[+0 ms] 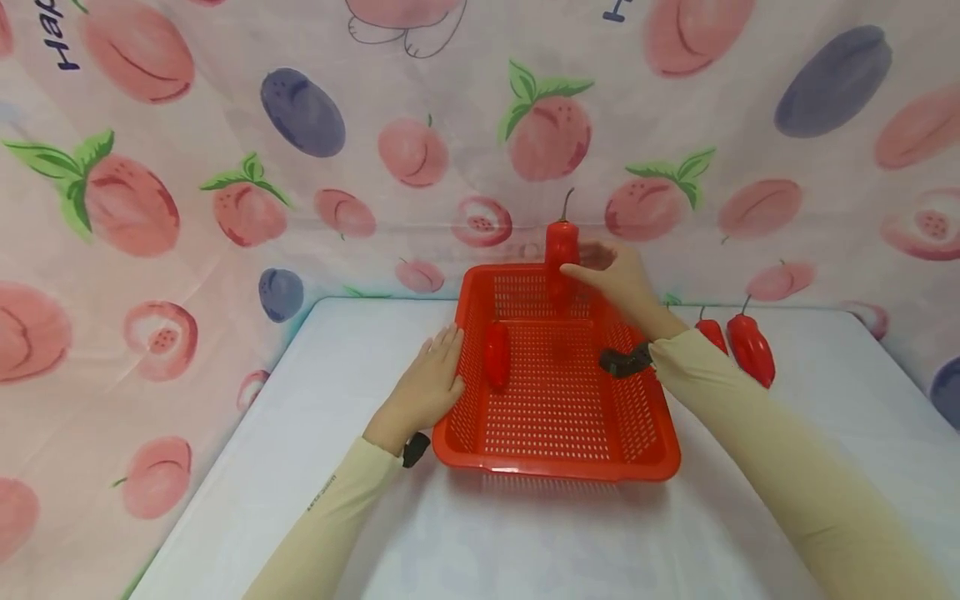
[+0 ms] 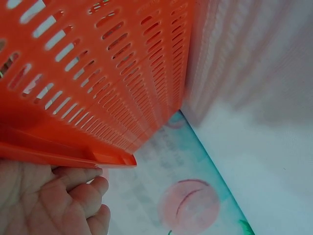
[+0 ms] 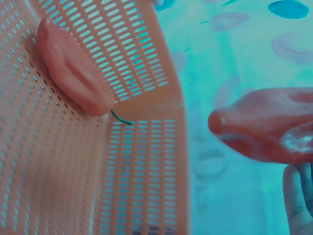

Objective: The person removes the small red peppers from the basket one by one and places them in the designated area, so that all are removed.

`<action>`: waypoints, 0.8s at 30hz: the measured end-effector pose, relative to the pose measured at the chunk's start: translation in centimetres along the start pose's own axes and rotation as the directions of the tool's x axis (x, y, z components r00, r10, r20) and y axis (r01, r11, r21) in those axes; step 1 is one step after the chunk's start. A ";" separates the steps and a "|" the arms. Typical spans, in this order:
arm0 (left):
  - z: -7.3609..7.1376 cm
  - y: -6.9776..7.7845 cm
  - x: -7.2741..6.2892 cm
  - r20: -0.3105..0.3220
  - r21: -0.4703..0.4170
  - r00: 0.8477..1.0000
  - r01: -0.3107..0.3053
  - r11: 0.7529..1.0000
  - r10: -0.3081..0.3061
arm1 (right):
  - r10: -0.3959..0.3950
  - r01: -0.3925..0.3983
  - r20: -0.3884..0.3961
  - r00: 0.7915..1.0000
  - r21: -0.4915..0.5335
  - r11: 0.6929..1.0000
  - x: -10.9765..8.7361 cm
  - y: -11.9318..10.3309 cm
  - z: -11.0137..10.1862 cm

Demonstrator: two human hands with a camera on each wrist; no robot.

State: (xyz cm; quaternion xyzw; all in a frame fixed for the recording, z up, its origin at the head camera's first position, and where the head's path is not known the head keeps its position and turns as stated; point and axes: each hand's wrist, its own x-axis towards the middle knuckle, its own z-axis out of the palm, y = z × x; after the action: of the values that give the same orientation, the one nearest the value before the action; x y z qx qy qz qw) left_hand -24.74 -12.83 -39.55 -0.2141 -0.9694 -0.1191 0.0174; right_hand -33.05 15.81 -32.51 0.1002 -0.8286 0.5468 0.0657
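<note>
Red basket [image 1: 555, 468] on white table [image 1: 322, 350]. Left hand [image 1: 423, 387]: fingers extended against left rim, gripping nothing. Right hand [image 1: 613, 273]: thumb and fingers pinch a red pepper [image 1: 559, 243], stem up, at far rim. Second pepper [image 1: 497, 356] inside, left; two further peppers [image 1: 750, 350] right, outside.

A makeshift tabletop corner, this, and whether it's in a home or a studio, there's no telling! A flat white table [image 1: 555, 542] stands right against a pale pink cloth backdrop [image 1: 465, 92], printed with rosy peaches [image 1: 551, 137] and blue-grey plums [image 1: 303, 112], stretching behind and down the left.
</note>
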 end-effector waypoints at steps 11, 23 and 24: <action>-0.2 0.1 -0.2 -0.005 -0.029 1.000 -0.003 1.000 0.002 | 0.071 -0.069 0.001 0.997 -0.186 0.980 -4.6 -1.1 -7.1; -0.2 0.1 -0.2 -0.012 -0.025 1.000 -0.006 1.000 0.006 | 0.175 -0.180 -0.046 0.983 -0.347 0.920 -7.7 1.9 -13.9; -0.1 0.1 -0.2 -0.011 -0.021 1.000 -0.007 1.000 0.007 | 0.175 -0.186 -0.063 0.982 -0.354 0.917 -7.9 2.4 -14.4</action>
State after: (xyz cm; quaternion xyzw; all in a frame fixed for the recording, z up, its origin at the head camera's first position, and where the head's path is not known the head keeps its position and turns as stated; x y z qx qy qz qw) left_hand -24.56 -12.85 -39.40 -0.2169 -0.9672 -0.1306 0.0208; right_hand -25.94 30.72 -30.70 0.0015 -0.9190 0.3919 0.0444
